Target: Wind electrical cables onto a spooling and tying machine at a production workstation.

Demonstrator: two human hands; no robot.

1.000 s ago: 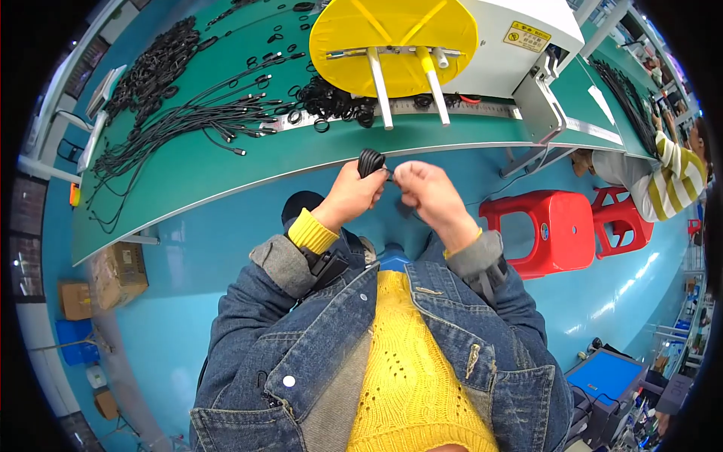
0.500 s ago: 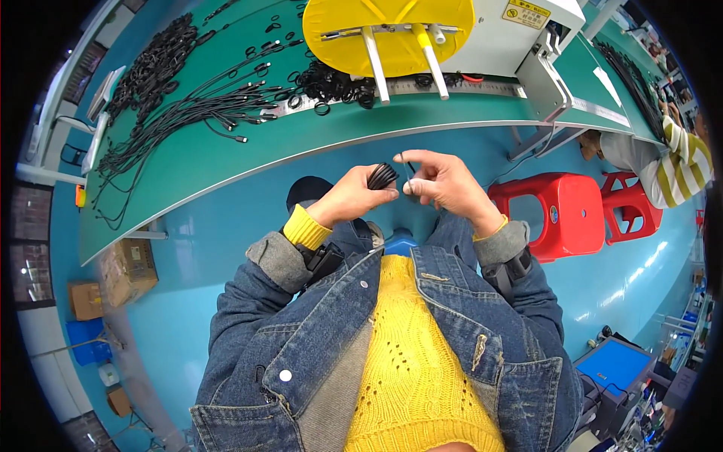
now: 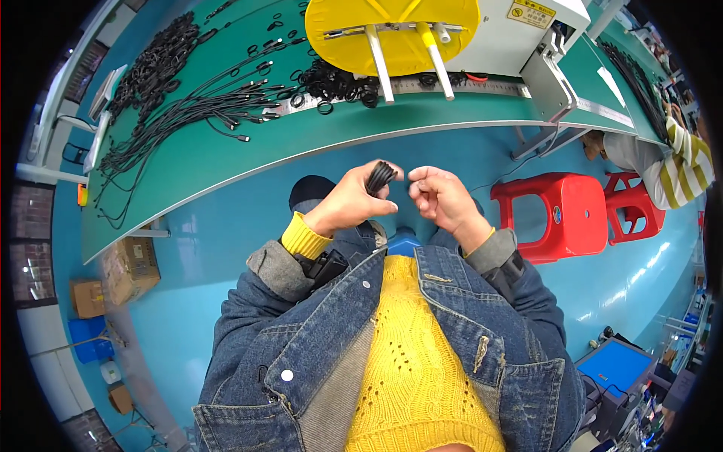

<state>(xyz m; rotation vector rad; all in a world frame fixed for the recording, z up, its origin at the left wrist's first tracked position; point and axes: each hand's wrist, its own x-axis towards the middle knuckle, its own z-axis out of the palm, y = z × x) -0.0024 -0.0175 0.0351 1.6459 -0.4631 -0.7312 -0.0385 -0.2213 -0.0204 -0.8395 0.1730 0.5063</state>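
Note:
Wrapped in my left hand [image 3: 348, 197] is a coiled black cable [image 3: 382, 177], its stacked loops showing between thumb and fingers. Just to its right, my right hand [image 3: 444, 199] has its fingers curled and pinched together; anything between them is too hidden to make out. Both hands are in front of my body, off the near edge of the green bench. On that bench lie many straight black cables [image 3: 181, 120] with their plugs toward the middle. A pile of small black rings [image 3: 335, 81] sits right of the plugs.
A yellow disc [image 3: 395, 34] with white pegs hangs over the bench on a white machine [image 3: 497, 45]. A heap of black cables or rings [image 3: 162, 64] is at the back left. Red stools [image 3: 568, 215] stand at right, and another person's striped sleeve [image 3: 685, 162] is beyond.
Between the hands, the dark strand near my right fingers no longer shows. My right fingers have curled in tighter. The coiled cable has tilted slightly in my left hand.

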